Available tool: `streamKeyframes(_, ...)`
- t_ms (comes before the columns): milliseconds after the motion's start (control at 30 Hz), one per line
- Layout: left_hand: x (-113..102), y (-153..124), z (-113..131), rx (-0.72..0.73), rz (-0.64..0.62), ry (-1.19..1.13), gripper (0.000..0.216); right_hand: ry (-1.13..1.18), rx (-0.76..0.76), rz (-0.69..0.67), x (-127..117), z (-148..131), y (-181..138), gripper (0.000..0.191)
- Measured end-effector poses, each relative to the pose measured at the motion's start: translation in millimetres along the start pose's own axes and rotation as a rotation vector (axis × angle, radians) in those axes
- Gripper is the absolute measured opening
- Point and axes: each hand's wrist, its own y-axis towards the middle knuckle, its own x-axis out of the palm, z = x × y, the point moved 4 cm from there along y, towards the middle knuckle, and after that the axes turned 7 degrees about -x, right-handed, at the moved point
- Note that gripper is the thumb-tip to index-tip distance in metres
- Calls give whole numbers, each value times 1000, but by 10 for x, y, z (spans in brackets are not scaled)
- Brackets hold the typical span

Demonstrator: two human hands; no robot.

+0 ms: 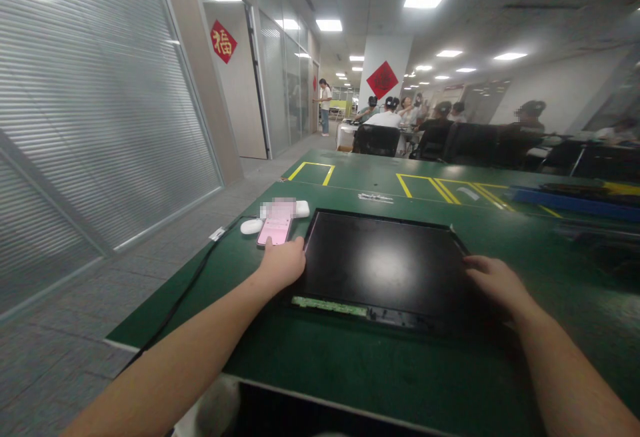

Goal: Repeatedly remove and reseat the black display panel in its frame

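A black LCD screen panel (pixel 360 257) lies face up on the green table, with a bare green circuit strip (pixel 327 305) along its near edge. My left hand (pixel 283 267) is at the panel's left side, one digit reaching the lower edge of a lit pink-screened phone (pixel 276 229) and another beside the frame. Its digits are apart, and the rest are hidden under the hand. On the opposite side, my right hand (pixel 497 283) is closed at the panel's right edge; its lower fingers are out of sight.
White rounded items, including a mouse-like one (pixel 251 226), lie by the phone. A black cable (pixel 200 270) runs along the table's left edge. Yellow tape outlines (pixel 313 165) mark the far side. A blue tray (pixel 570 202) stands at right. Several people sit beyond.
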Motion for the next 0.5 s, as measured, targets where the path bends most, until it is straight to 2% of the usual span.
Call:
streamKeyframes(233,-33,65,-76,33,-31,-52,26,-22,-8,16,-18,-16,-2,38)
streamKeyframes(500,-15,127,-131,81,15,-41,21,-28,-1,15,-9,-3,2,38)
